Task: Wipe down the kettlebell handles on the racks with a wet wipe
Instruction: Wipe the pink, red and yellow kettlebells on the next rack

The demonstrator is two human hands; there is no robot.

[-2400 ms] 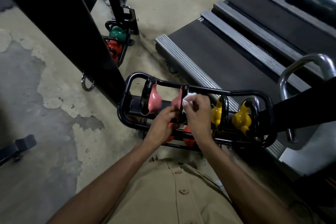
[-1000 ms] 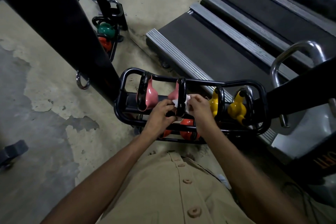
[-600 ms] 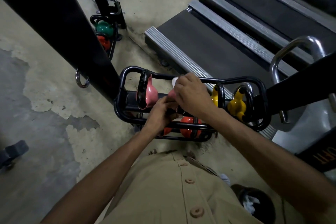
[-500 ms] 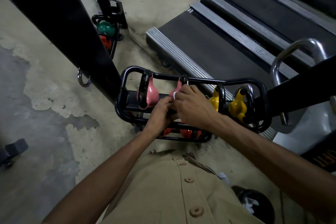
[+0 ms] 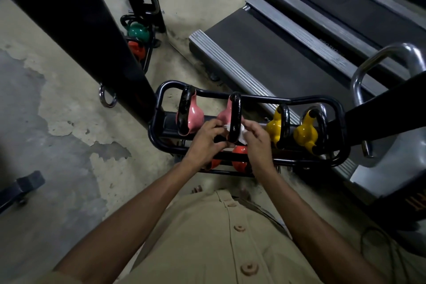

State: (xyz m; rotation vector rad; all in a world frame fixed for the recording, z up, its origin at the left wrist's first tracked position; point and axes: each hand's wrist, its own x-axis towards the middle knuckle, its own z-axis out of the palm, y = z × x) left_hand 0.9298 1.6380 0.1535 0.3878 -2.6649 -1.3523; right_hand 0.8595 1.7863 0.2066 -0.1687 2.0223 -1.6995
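A low black rack (image 5: pixel 322 102) on the floor holds two pink kettlebells (image 5: pixel 191 115) on its left and two yellow kettlebells (image 5: pixel 304 132) on its right, all with black handles. Orange kettlebells (image 5: pixel 238 162) sit on the tier below. The second pink kettlebell's black handle (image 5: pixel 235 117) stands between my hands. A white wet wipe (image 5: pixel 242 134) is wrapped around its lower part. My left hand (image 5: pixel 205 139) pinches the wipe's left end, and my right hand (image 5: pixel 255 138) grips its right end.
A thick black post (image 5: pixel 92 37) slants down to the rack's left end, with a metal ring (image 5: pixel 107 99) on it. Behind it stands another rack with a green kettlebell (image 5: pixel 138 32) and a red kettlebell (image 5: pixel 137 49). A treadmill deck (image 5: pixel 288 48) lies just beyond the rack.
My right hand has dropped from the top of the pink kettlebell's handle to its lower right side, drawing the wipe down. My left hand now pinches the wipe's other end.
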